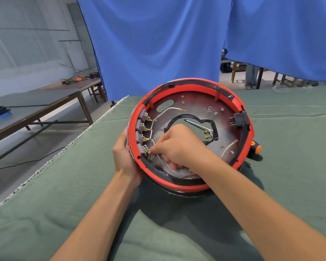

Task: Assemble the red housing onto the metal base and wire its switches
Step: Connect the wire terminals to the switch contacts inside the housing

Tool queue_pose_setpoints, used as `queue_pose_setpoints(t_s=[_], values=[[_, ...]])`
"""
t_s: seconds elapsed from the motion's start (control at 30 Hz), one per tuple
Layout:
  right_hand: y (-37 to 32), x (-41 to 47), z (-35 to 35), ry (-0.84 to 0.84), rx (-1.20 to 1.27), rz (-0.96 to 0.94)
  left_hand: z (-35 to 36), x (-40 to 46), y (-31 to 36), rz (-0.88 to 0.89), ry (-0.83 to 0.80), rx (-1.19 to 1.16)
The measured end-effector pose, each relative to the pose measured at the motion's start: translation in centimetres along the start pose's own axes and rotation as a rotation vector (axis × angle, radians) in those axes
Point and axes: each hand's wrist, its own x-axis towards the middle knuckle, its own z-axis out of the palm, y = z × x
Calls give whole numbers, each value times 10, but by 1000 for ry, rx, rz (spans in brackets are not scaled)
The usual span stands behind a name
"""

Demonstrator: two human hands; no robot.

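Housing, red [177,186], ring-shaped, seated around the metal base [194,105] and tilted up toward the camera on the green-covered tabletop [83,213], evidently so the inner wall and its terminals face the worker. Switches [142,131], four, grey, mounted in a row along the inner left wall, brass tabs pointing inward; a black switch block [240,119] sits on the opposite right wall. Left hand [124,157], fingers curled round the outer left rim of the housing just behind the switch row, judged to brace the part against the push of fitting a connector. Right hand [177,146], reaching inside the ring, fingertips pinched on the end of a white wire [159,157] at the tab of the nearest, lowest switch; whether the connector is already seated cannot be told. Second white wire [167,110] lies loose across the plate, its free end unconnected; two brass terminals [206,134] show at the edge of the central opening. Screwdriver [256,147], orange-and-black handle, lies on the tabletop just beside the housing's right side, its shaft seemingly visible through the central hole. Blue curtain [158,44] hangs behind. Markings: one small round stamp on the plate, too small to read; no brand or label legible.
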Motion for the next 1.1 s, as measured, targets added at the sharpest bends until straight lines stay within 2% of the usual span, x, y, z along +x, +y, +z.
queue_pose_setpoints(t_s=[0.27,1.1], values=[[4,1,-2,83,20,-40,3,-2,3,-16,6,14],[7,6,3,106,81,7,9,-4,7,-35,27,94]])
